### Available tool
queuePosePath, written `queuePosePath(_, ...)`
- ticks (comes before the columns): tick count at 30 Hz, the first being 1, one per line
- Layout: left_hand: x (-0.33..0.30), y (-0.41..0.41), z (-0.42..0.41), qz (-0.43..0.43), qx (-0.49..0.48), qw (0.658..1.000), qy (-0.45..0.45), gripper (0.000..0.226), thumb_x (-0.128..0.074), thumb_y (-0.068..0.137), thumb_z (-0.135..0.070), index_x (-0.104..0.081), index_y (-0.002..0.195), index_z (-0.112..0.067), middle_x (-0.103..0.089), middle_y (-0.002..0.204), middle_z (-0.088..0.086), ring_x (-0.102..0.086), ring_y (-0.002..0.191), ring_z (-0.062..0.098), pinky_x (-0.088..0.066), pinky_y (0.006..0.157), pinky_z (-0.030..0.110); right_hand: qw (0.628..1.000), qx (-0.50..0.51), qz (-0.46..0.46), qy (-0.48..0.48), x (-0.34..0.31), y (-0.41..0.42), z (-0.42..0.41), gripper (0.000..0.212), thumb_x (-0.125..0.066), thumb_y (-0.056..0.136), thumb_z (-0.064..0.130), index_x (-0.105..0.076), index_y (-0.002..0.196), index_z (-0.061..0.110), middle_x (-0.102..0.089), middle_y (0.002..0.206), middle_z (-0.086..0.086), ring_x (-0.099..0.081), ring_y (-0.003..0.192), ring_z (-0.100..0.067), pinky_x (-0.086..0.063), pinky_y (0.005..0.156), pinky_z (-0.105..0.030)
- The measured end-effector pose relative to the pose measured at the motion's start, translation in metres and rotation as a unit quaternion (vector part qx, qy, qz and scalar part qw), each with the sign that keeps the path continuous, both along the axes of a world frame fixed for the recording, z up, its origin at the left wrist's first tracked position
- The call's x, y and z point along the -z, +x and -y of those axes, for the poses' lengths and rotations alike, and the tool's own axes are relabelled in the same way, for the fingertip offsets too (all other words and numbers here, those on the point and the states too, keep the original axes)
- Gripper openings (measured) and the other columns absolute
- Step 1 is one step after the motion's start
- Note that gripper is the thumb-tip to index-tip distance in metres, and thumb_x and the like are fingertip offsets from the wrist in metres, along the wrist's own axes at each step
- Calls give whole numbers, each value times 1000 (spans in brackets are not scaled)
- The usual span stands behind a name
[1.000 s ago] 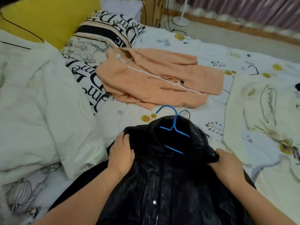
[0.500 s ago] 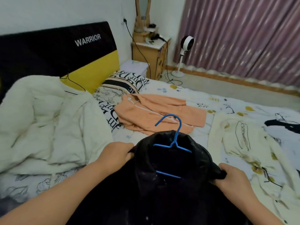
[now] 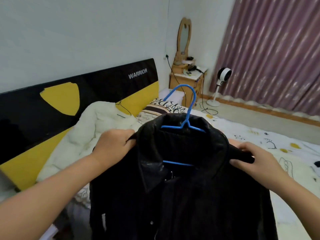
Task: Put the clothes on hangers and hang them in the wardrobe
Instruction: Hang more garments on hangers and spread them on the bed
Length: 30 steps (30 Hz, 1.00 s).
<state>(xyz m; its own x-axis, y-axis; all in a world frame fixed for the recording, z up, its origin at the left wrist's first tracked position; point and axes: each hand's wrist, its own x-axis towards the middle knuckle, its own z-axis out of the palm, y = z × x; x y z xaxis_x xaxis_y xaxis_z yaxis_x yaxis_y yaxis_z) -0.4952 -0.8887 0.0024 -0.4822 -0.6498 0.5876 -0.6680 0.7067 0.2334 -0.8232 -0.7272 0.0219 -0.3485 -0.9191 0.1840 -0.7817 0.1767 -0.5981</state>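
Observation:
A shiny black jacket [image 3: 181, 196] hangs on a blue hanger [image 3: 187, 116], lifted off the bed in front of me. The hanger's hook rises above the collar. My left hand [image 3: 114, 144] grips the jacket's left shoulder. My right hand [image 3: 254, 160] grips its right shoulder. A white padded coat [image 3: 97, 132] with a thin black hanger in it lies on the bed to the left. The orange garment is hidden behind the jacket.
The bed [image 3: 270, 146] with its patterned sheet runs right, a lettered pillow [image 3: 162, 108] by the black and yellow headboard [image 3: 57, 104]. A wooden nightstand with mirror [image 3: 187, 78], a standing fan [image 3: 223, 77] and purple curtains [image 3: 273, 54] stand at the back.
Both hands have lifted the black jacket on its hanger up off the bed. My view has tilted upward toward the headboard and wall.

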Motion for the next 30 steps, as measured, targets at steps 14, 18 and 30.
queuePosePath(14,-112,141,136,-41,-51,993,-94,33,-25,70,-48,-28,51,-21,-46,49,10,-48,54,32,-34,53,35,949,76,304,25,49,108,140,38,-70,83,14,-58,119,13,-66,106,-1,-62,93,-16,-48,80,-29)
queuePosePath(18,-125,152,186,-26,-69,993,-93,36,-35,77,-39,-47,59,-11,-58,62,16,-55,65,35,-37,58,35,937,141,317,-29,71,145,176,19,-57,89,2,-61,106,8,-66,105,-12,-60,91,-25,-47,87,-39)
queuePosePath(30,-127,109,331,56,-181,981,-36,25,-45,92,-26,-62,84,-9,-65,86,17,-46,72,28,-29,61,31,929,137,337,-66,71,146,302,18,-54,88,7,-68,88,20,-71,85,-6,-68,83,-24,-55,81,-44)
